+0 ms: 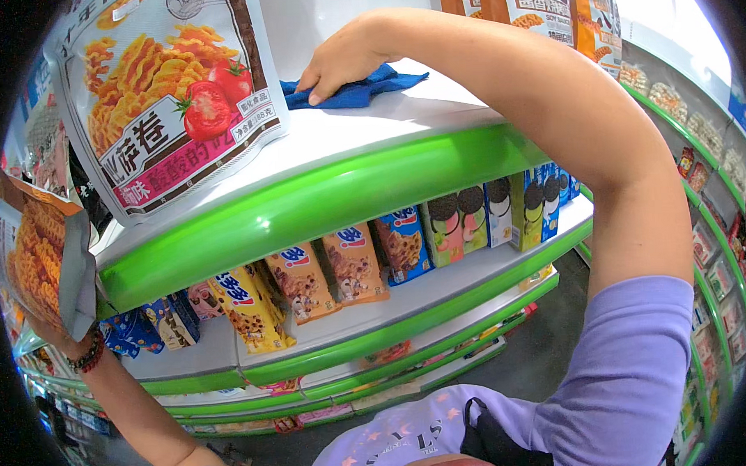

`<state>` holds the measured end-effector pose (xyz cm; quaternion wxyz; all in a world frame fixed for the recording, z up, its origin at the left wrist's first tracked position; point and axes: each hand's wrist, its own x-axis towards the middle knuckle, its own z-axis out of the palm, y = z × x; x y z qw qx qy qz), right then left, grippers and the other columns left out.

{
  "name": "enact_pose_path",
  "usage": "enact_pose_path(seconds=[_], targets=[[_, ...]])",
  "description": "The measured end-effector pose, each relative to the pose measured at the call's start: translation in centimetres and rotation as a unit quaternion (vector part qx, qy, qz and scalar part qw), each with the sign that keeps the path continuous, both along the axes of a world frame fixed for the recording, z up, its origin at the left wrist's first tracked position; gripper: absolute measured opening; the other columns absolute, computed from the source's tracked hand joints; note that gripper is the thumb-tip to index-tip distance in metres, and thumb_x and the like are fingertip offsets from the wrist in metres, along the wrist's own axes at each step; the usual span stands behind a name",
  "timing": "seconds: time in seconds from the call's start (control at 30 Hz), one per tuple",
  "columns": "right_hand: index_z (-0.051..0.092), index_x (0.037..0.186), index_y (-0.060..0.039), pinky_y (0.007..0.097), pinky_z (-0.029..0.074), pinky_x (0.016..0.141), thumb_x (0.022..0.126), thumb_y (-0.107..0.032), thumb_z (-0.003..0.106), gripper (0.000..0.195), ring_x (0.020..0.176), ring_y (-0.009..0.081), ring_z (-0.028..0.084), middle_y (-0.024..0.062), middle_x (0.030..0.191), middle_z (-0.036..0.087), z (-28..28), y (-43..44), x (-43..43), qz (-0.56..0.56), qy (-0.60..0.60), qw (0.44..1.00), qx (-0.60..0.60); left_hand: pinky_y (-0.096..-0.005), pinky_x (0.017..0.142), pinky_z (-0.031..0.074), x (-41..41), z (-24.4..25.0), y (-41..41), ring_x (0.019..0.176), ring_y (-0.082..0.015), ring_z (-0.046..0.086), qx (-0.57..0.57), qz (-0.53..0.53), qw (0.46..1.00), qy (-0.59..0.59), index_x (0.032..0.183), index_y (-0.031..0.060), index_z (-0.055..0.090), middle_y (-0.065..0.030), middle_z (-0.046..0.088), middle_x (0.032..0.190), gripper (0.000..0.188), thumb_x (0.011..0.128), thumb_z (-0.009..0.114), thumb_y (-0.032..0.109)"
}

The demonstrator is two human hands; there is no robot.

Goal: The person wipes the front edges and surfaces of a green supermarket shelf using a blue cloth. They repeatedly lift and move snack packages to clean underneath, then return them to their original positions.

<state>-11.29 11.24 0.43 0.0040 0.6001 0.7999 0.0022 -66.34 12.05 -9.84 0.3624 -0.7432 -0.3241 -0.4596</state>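
On the white top shelf [399,112], my right hand [345,58] presses a folded blue cloth [368,90] with bent fingers. Beside the cloth stands a large puffed-snack bag [177,98] with tomatoes printed on it; it covers the cloth's left end. Over at the left rim of the view, my left hand [59,336] grips an orange-brown snack bag [38,263] past the shelf's end. That bag hides most of the fingers.
A green edge strip [322,191] fronts the top shelf. Below it stand cookie packs [297,282] and biscuit boxes [459,224]. More snack bags [525,9] stand at the back right. Another stocked shelf rack [711,221] runs along the right, across the grey floor [537,344].
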Motion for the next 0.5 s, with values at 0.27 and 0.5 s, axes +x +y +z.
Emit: enact_pose_path(seconds=[0.27, 0.5], targets=[[0.065, 0.141, -0.0173, 0.0424, 0.043, 0.113, 0.099, -0.03, 0.061, 0.044, 0.124, 0.0345, 0.064, 0.0178, 0.14, 0.064, -0.7, -4.8, 2.3, 0.061, -0.011, 0.995, 0.077, -0.0442, 0.096, 0.056, 1.5, 0.4, 0.0, 0.116, -0.0302, 0.065, -0.087, -0.21, 0.958, -0.174, 0.138, 0.0041, 0.053, -0.0176, 0.061, 0.134, 0.055, 0.093, 0.071, 0.029], [0.069, 0.135, -0.0115, 0.0445, 0.042, 0.112, 0.098, -0.033, 0.061, 0.044, 0.122, 0.0345, 0.065, 0.021, 0.135, 0.066, -1.4, -9.7, 3.6, 0.067, 0.065, 0.991, 0.098, -0.042, 0.091, 0.057, 2.0, 0.3, 0.0, 0.109, -0.0285, 0.068, -0.135, -0.409, 0.846, -0.313, 0.134, 0.0024, 0.057, -0.0164, 0.066, 0.128, 0.05, 0.093, 0.071, 0.027]])
